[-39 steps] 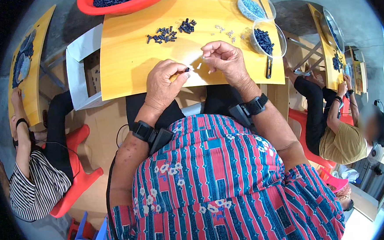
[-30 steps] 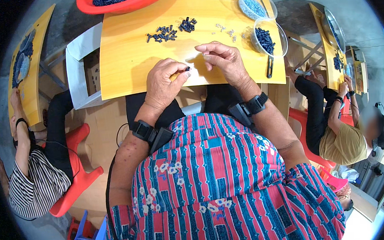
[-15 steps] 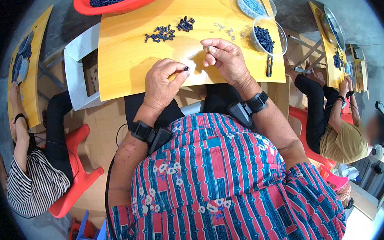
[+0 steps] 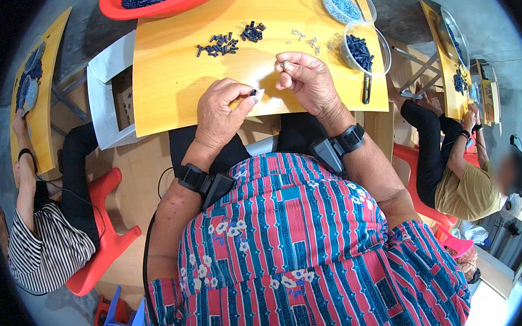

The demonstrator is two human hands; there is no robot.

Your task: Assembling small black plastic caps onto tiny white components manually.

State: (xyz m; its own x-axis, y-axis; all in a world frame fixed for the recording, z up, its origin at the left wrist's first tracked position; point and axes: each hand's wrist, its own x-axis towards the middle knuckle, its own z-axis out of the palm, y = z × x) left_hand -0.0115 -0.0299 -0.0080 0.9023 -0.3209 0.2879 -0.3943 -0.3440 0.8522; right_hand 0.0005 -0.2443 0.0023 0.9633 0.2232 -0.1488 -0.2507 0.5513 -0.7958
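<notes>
Over the near edge of the yellow table (image 4: pixel 173 96), my left hand (image 4: pixel 223 110) pinches a small black tube-shaped piece (image 4: pixel 254 93) between thumb and forefinger. The dark end of this piece pokes out of the fingertips. My right hand (image 4: pixel 308 81), level with it and a little farther off, is closed in a pinch on a tiny greyish piece (image 4: pixel 283 64); its exact kind is too small to tell. The two hands are apart. Beyond them lie two loose clusters of black tube-shaped pieces (image 4: pixel 221 45) and a scatter of small clear pieces (image 4: pixel 312 41).
A red basin (image 4: pixel 162 10) of black pieces stands at the far left. On the right are a clear tub of bluish pieces (image 4: pixel 342 6), a tub of black pieces (image 4: pixel 359 53) and a black-handled tool (image 4: pixel 366 89). People sit at tables on both sides.
Both hands stay almost in place, each keeping its pinch. My right fingertips have shifted very slightly. The bright glare on the table between the hands looks smaller.
</notes>
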